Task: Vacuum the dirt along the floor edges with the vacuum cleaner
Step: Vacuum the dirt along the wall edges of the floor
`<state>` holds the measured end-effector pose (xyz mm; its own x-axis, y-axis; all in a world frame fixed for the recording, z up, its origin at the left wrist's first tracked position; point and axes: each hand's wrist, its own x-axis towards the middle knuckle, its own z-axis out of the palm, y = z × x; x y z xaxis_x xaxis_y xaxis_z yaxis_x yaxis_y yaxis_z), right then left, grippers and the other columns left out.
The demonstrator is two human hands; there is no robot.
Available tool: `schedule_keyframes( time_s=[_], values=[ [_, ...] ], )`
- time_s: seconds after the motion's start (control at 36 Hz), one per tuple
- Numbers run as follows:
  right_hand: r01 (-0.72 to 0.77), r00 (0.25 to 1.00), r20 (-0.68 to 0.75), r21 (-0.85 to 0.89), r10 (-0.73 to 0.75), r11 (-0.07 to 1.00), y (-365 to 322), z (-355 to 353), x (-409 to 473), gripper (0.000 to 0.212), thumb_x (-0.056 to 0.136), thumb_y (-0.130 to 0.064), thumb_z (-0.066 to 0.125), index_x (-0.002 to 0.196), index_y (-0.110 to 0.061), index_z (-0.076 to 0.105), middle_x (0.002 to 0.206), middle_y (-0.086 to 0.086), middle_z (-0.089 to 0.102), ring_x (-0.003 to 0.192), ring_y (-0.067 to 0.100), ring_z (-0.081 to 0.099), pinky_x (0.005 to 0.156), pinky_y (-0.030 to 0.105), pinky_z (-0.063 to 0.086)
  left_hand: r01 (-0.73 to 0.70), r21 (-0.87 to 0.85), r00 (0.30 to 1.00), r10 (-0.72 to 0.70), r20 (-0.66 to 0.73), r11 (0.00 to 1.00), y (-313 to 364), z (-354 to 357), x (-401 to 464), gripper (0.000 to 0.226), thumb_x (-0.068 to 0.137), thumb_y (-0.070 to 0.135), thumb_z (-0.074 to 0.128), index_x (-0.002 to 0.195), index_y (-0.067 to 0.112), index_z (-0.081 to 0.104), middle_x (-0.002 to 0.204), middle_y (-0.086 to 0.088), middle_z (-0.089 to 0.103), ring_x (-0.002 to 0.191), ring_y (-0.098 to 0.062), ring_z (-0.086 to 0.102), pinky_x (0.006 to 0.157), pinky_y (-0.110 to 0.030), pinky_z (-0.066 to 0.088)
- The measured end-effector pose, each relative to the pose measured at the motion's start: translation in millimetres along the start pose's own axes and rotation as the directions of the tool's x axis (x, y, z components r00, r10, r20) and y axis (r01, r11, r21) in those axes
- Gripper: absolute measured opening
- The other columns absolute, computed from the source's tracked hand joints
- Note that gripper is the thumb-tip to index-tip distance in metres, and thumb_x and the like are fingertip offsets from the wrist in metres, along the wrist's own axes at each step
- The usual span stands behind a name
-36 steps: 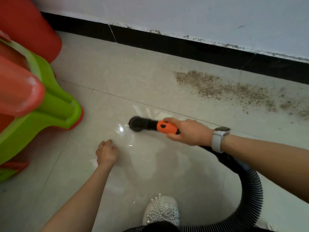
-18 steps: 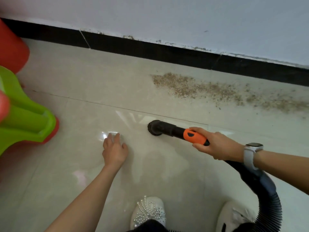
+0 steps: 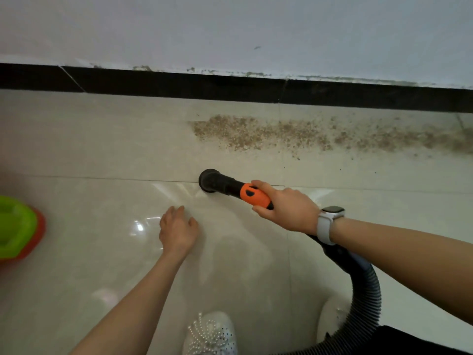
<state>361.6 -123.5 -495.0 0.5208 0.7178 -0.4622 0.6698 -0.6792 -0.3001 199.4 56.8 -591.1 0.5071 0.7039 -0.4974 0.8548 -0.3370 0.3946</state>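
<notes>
Vacuum nozzle [image 3: 210, 181], a round black head on a black tube with an orange grip section [image 3: 255, 196], set against the pale tiled floor [image 3: 102, 149] at a grout line, well short of the dirt. The right hand [image 3: 286, 208] wraps its fingers and thumb around the orange grip; a watch with a white strap [image 3: 329, 222] sits on that wrist. From beneath the wrist a ribbed black hose [image 3: 366, 298] curves down toward the lower edge of the view. The dirt [image 3: 294, 135], a band of brownish granules, lies along the floor edge just before the black skirting [image 3: 230, 89], beyond and to the right of the nozzle; the white wall [image 3: 230, 29] rises above. The left hand [image 3: 178, 230] rests on the floor with fingers spread and relaxed, holding nothing, near the nozzle on its left. A white beaded shoe [image 3: 211, 334] shows at the bottom, and a green and red plastic object [image 3: 19, 231] at the left edge.
</notes>
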Motion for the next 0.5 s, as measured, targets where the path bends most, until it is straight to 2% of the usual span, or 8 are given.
schedule_keyframes(
  time_s=[0.06,0.14,0.19,0.25,0.31,0.36,0.42,0.5],
  values=[
    [0.039,0.999,-0.009,-0.005,-0.039,0.999,-13,-1,13,0.062,0.096,-0.050,0.046,0.149,-0.032,0.021,0.106,0.010,0.066,0.083,0.031,0.061,0.063,0.032,0.040,0.015,-0.092,1.000,-0.014,0.007,0.996,4,-5,2,0.050,0.096,0.019,0.048,0.144,0.006,0.038,0.151,-0.016,0.032,0.140,-0.032,0.027,0.113,-0.039,0.024],
    [0.068,0.998,-0.020,0.049,-0.067,0.996,-31,-5,36,0.059,0.096,-0.048,0.048,0.148,-0.028,0.025,0.103,0.010,0.066,0.071,0.025,0.055,0.062,0.032,0.043,0.016,-0.210,0.999,-0.006,0.048,0.977,14,-12,-1,0.046,0.097,0.019,0.049,0.141,0.007,0.043,0.144,-0.015,0.043,0.132,-0.030,0.042,0.109,-0.036,0.033],
    [0.064,0.997,-0.047,0.151,-0.058,0.986,-39,-11,54,0.057,0.096,-0.045,0.050,0.146,-0.026,0.029,0.095,0.006,0.065,0.063,0.021,0.055,0.061,0.034,0.049,0.037,-0.296,0.993,-0.003,0.114,0.954,19,-15,-7,0.040,0.098,0.020,0.049,0.136,0.010,0.050,0.136,-0.010,0.052,0.124,-0.027,0.050,0.105,-0.035,0.039],
    [0.027,0.999,-0.046,0.358,-0.012,0.933,-43,-18,70,0.051,0.096,-0.041,0.052,0.141,-0.024,0.034,0.082,0.001,0.059,0.055,0.018,0.055,0.055,0.033,0.051,0.067,-0.404,0.985,0.004,0.172,0.912,23,-15,-13,0.033,0.097,0.020,0.049,0.128,0.013,0.057,0.127,-0.006,0.058,0.117,-0.024,0.056,0.102,-0.036,0.044],
    [-0.040,0.999,0.005,0.611,0.046,0.790,-45,-21,83,0.039,0.096,-0.035,0.054,0.131,-0.023,0.039,0.079,0.002,0.055,0.053,0.019,0.056,0.052,0.031,0.051,0.110,-0.523,0.978,0.000,0.207,0.845,27,-16,-19,0.025,0.097,0.020,0.050,0.120,0.016,0.060,0.116,-0.005,0.063,0.109,-0.023,0.060,0.098,-0.038,0.048],
    [-0.105,0.994,0.060,0.805,0.096,0.584,-51,-20,91,0.029,0.096,-0.027,0.055,0.118,-0.016,0.041,0.079,0.006,0.052,0.051,0.020,0.053,0.053,0.032,0.050,0.152,-0.600,0.967,0.008,0.256,0.785,33,-19,-26,0.024,0.099,0.020,0.048,0.119,0.015,0.059,0.107,-0.002,0.065,0.099,-0.019,0.064,0.091,-0.036,0.050],
    [-0.131,0.989,0.089,0.907,0.121,0.399,-63,-17,95,0.025,0.096,-0.019,0.056,0.115,-0.010,0.042,0.077,0.008,0.049,0.050,0.018,0.049,0.052,0.030,0.047,0.177,-0.642,0.953,0.034,0.302,0.746,40,-23,-31,0.026,0.101,0.025,0.045,0.122,0.015,0.057,0.108,-0.001,0.066,0.097,-0.017,0.064,0.089,-0.034,0.051],
    [-0.113,0.990,0.084,0.956,0.117,0.271,-79,-18,100,0.032,0.097,-0.015,0.053,0.125,-0.005,0.043,0.077,0.008,0.050,0.053,0.018,0.050,0.050,0.026,0.048,0.235,-0.731,0.919,0.099,0.382,0.640,50,-29,-40,0.036,0.102,0.038,0.038,0.121,0.013,0.057,0.111,-0.006,0.067,0.100,-0.021,0.066,0.090,-0.034,0.053]
  ],
)
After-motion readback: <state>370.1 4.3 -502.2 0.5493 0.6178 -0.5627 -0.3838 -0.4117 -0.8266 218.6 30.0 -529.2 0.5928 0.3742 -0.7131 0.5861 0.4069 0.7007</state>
